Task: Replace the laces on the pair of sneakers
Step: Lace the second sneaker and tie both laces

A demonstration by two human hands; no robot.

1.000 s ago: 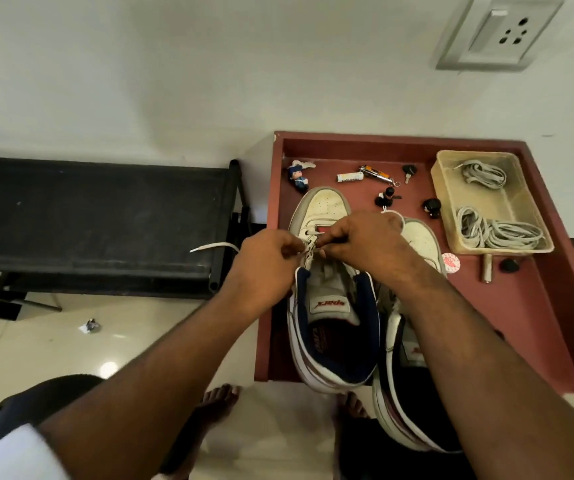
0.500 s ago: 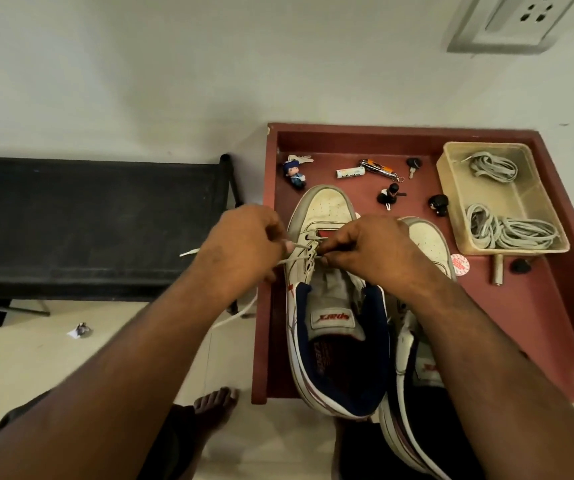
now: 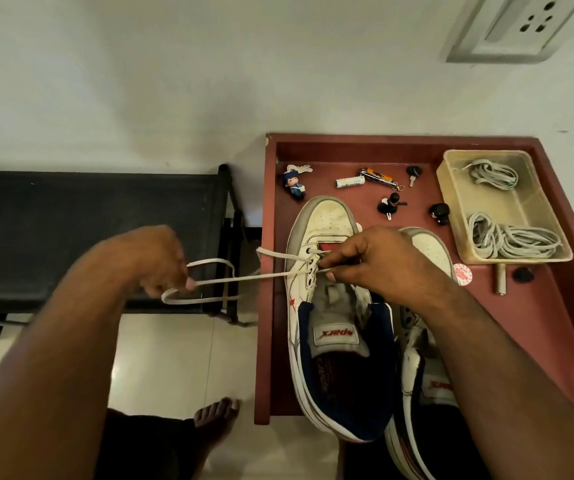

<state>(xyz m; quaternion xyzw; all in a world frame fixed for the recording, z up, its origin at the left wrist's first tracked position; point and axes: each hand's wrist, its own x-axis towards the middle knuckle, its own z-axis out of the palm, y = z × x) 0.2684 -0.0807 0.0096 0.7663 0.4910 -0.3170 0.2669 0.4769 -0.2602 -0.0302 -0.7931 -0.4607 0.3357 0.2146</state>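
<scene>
Lace [image 3: 271,276] is the thing being worked: a flat, pale, limp strip that runs from the upper eyelets of the left sneaker [image 3: 330,306] out sideways past the edge of the red desk [image 3: 555,323] to the left hand [image 3: 160,261], where it loops loosely below the fingers. That hand is curled around the strip and pinches it, well apart from the right hand [image 3: 375,265], which sits over the sneaker's eyelet rows with fingertips pinched on the lace close to where it leaves a hole. The second sneaker [image 3: 427,251] lies just beside the first, partly hidden under the right forearm, and its lacing cannot be made out. Spare laces [image 3: 510,237] lie coiled in a beige tray [image 3: 451,188] at the desk's far right. By the look of it the lace is very light and soft, with no stiffness to push through a hole, so it is best taken near its tip for threading and pulled rather than pushed. Being flat, it will probably twist and should be kept laid flat at each eyelet. The sneaker seems light enough to slide when the lace is tugged, so steadying it at the eyelet stays or the tongue seems wise. Slack hanging off the desk could snag on the black rack [image 3: 105,230] beside it.
</scene>
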